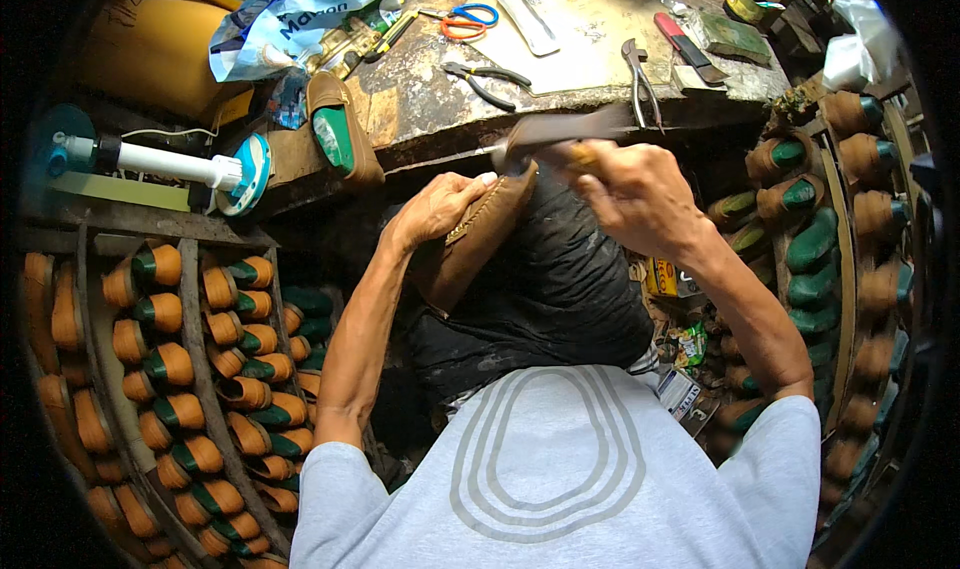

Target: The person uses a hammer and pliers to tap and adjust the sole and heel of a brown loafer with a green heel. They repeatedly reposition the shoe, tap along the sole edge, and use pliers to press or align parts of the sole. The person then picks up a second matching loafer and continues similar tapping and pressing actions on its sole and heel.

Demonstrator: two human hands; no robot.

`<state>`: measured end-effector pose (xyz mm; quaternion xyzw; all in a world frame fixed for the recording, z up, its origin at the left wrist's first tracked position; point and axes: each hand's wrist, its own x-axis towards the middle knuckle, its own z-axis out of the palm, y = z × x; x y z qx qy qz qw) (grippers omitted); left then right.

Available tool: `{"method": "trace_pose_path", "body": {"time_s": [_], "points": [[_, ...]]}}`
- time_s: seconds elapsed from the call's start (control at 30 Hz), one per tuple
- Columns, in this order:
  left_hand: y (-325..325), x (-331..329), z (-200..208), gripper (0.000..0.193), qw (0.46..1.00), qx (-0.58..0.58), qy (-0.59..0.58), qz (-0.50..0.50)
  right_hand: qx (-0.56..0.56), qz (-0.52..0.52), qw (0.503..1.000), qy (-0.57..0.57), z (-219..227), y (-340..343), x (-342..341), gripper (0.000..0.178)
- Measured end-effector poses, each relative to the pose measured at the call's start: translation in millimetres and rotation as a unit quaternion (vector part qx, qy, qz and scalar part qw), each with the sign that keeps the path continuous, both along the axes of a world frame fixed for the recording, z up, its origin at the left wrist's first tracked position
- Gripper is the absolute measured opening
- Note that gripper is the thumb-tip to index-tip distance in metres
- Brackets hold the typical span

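My left hand (440, 209) grips a brown leather shoe (478, 254) by its side, its fingers wrapped over the stitched edge. The shoe is tilted against my dark-clad thigh, with one end raised towards the workbench. My right hand (645, 191) is closed around a hammer (565, 129), which is smeared by motion. The hammer's head is at the raised end of the shoe; whether they touch, I cannot tell. Another brown shoe (352, 164), with a green last inside, lies at the bench's front edge, left of my hands.
On the workbench (420, 119) lie black-handled pliers (487, 81), pincers (640, 84), scissors (470, 21), a red-handled knife (688, 47) and a blue-white plastic bag (290, 24). A white-and-turquoise lamp-like device (180, 161) stands left. Racks of shoes (190, 369) flank me both sides.
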<state>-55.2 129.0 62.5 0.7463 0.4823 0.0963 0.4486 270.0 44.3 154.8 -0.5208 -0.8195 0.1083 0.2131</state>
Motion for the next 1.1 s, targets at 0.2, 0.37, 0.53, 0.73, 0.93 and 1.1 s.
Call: {"method": "trace_pose_path", "body": {"time_s": [0.2,0.37,0.53,0.73,0.93,1.1], "points": [[-59.1,45.2,56.3,0.058,0.96,0.262,0.015,0.102,-0.169,-0.166,0.93,0.282,-41.5,-32.0,9.0,0.037],[-85.2,41.4,76.5,0.053,0.967,0.182,-0.149,0.101,-0.279,-0.229,0.805,0.472,-83.9,-98.2,11.2,0.04],[-120.0,8.4,55.8,0.058,0.949,0.013,-0.3,0.095,-0.294,-0.23,0.77,0.517,-76.8,-142.1,5.3,0.045],[-147.6,14.8,22.2,0.059,0.941,-0.018,-0.324,0.098,-0.289,-0.156,0.78,0.533,-29.1,-139.1,-21.5,0.034],[-146.3,19.7,25.1,0.064,0.936,-0.022,-0.339,0.089,-0.155,-0.08,0.906,0.385,-25.7,-119.4,-11.8,0.035],[-128.2,48.4,17.1,0.064,0.961,0.098,-0.258,0.008,-0.332,-0.197,0.859,0.335,-17.6,-114.9,6.1,0.028]]}}
